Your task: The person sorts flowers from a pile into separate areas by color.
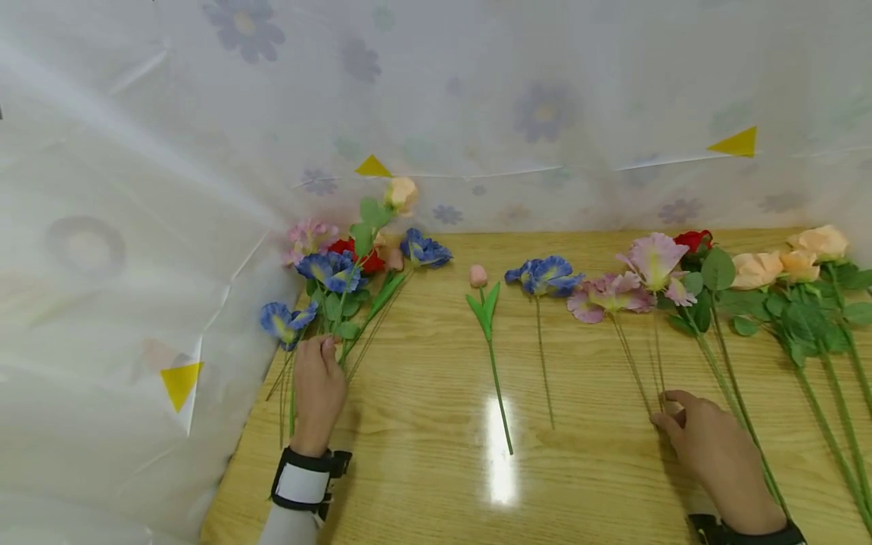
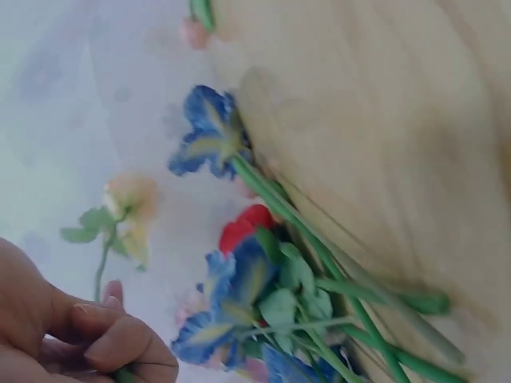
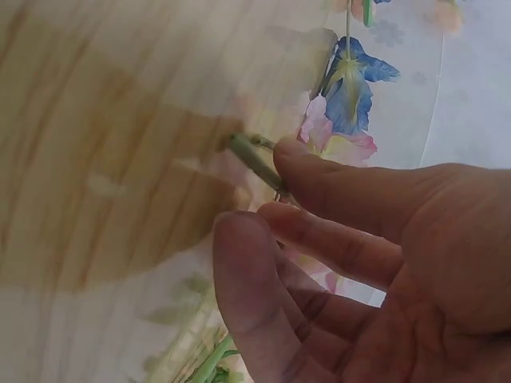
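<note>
In the head view my left hand (image 1: 320, 393) grips the green stem of a peach rose (image 1: 402, 195), raised above a pile of flowers. The left wrist view shows that hand (image 2: 104, 335) curled round the stem below the rose (image 2: 132, 199). Blue irises (image 1: 330, 270) and a red rose (image 2: 246, 227) lie in the pile beside it. My right hand (image 1: 715, 446) pinches pink iris stems (image 1: 659, 363) near their lower ends, between thumb and fingertips. Close up, two stem ends (image 3: 255, 163) stick out past the fingertips; the pink iris (image 3: 318, 124) is partly hidden behind the hand.
On the wooden table (image 1: 422, 454), a pink tulip (image 1: 478, 275) and a single blue iris (image 1: 545, 276) lie between the hands. Several peach roses (image 1: 820, 242) and a red rose (image 1: 693, 241) lie at the right. A patterned white sheet (image 1: 477, 91) hangs behind.
</note>
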The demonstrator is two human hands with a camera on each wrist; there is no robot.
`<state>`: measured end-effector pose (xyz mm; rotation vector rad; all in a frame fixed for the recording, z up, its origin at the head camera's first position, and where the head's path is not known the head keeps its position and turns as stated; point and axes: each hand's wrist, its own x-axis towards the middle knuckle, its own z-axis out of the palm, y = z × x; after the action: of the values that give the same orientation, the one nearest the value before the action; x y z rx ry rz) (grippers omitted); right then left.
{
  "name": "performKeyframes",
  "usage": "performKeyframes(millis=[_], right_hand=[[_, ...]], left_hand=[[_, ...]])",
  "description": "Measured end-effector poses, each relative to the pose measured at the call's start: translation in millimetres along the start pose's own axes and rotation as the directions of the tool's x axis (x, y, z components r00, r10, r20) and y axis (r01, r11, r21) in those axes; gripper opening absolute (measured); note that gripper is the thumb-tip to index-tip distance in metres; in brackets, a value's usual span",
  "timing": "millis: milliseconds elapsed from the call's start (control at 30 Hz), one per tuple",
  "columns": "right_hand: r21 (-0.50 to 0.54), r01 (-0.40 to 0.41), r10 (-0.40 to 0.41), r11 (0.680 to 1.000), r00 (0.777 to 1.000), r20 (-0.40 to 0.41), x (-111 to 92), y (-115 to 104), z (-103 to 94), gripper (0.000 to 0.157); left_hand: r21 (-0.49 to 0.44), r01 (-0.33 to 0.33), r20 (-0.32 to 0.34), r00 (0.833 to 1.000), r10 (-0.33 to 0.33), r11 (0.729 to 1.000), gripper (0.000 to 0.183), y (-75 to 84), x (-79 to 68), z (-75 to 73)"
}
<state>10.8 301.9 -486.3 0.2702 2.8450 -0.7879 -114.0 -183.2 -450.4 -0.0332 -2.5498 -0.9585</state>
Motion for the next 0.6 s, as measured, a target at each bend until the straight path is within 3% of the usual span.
performKeyframes(millis=[100,167,233,333,433,500,600], right_hand=[[-0.007,0.006,-0.006,1.000,1.000,-0.019,-1.2,0.8,0.6,0.051],[-0.014,0.020,-0.020,1.000,0.999,-0.042,-1.5,0.9,1.4,0.049],[-0.020,0.029,-0.031,0.999,0.998,-0.058,-1.7,1.0,2.0,0.048],[-0.017,0.020,-0.021,1.000,0.998,-0.059,-0.6,1.5,1.3,0.051],[-0.014,0.000,-0.001,1.000,0.999,-0.052,0.4,2.2,-0.3,0.050],[0.000,-0.020,0.020,1.000,0.999,-0.048,1.8,2.5,-2.0,0.046],[0.034,-0.015,0.019,0.999,0.991,-0.131,0.0,1.3,-0.7,0.037]], left_hand=[[-0.137,-0.051,-0.035,0.998,0.047,0.989,0.033,11.6,-1.7,-0.8],[-0.255,-0.063,-0.032,0.998,0.057,0.965,0.033,21.1,-2.9,-1.6],[-0.379,-0.050,-0.007,0.999,0.051,0.924,0.032,31.7,-3.9,-2.6],[-0.540,0.001,0.055,0.998,0.035,0.842,0.030,46.7,-5.9,-3.1],[-0.624,0.010,0.087,0.995,0.057,0.781,0.027,58.5,-7.4,-2.7],[-0.647,-0.004,0.091,0.992,0.083,0.762,0.028,63.4,-8.0,-1.7],[-0.685,-0.018,0.087,0.991,0.106,0.729,0.030,69.4,-8.7,-0.5]])
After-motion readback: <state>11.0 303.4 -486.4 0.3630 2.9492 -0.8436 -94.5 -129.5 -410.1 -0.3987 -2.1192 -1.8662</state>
